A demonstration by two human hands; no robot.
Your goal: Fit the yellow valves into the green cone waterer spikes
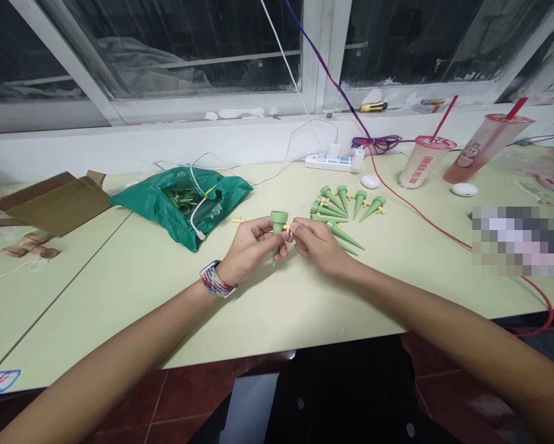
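Note:
Between finger and thumb, my left hand [253,246] grips a green plant watering spike [279,218], wide end up and its point downward. My right hand [318,244] pinches a small yellow valve [287,228] at the side of that spike. How far the valve sits in the spike is hidden by my fingers. To the right of my hands, several green spikes with yellow valves [360,203] lie in a loose fan. Another yellow valve [238,220] rests on the table just left of my left hand. Beyond it, an open green plastic bag [161,206] holds more green pieces.
A white power strip [330,162] stands by the wall, with cables around it. Two drink cups, one pale [425,163] and one pinkish [483,148], are at the back right. A red cable [425,216] crosses the table. A cardboard box [57,203] lies at left.

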